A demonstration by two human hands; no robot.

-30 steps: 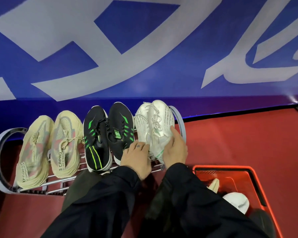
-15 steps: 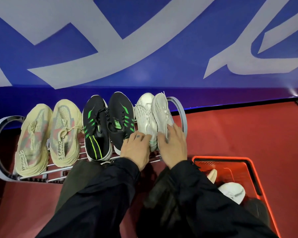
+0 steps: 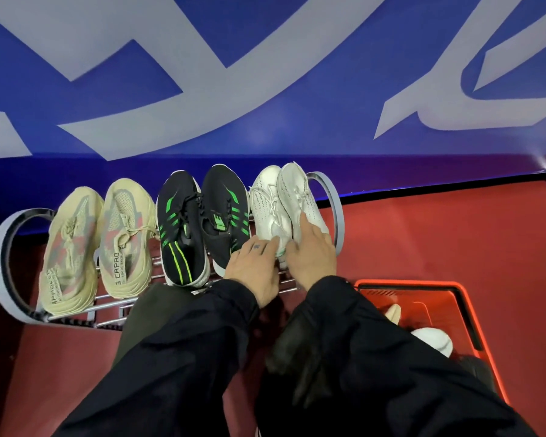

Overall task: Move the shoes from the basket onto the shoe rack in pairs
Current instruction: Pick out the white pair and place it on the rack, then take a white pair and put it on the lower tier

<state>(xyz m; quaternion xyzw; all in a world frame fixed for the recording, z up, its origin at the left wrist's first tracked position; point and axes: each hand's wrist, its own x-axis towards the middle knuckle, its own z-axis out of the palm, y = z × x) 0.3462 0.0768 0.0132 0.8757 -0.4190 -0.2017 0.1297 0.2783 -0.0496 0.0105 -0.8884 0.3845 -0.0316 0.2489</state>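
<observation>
A metal shoe rack (image 3: 0, 247) stands against the blue wall. It holds a beige pair (image 3: 120, 234) at the left, a black pair with green stripes (image 3: 180, 228) in the middle and a white pair at the right end. My left hand (image 3: 256, 266) grips the heel of the left white shoe (image 3: 265, 200). My right hand (image 3: 312, 250) lies over the heel half of the right white shoe (image 3: 297, 190), fingers pressed on its upper. The red basket (image 3: 407, 283) sits at the lower right, partly hidden by my right sleeve.
Inside the basket a white shoe (image 3: 432, 340) and the tip of a pale shoe (image 3: 393, 312) show. The floor is red carpet (image 3: 438, 241). The rack's right end loop (image 3: 338, 209) curves just beside the white pair.
The white shoes were tilted up in my hands a second ago; now they lie flat side by side on the rack. Both hands stay on their heels.
</observation>
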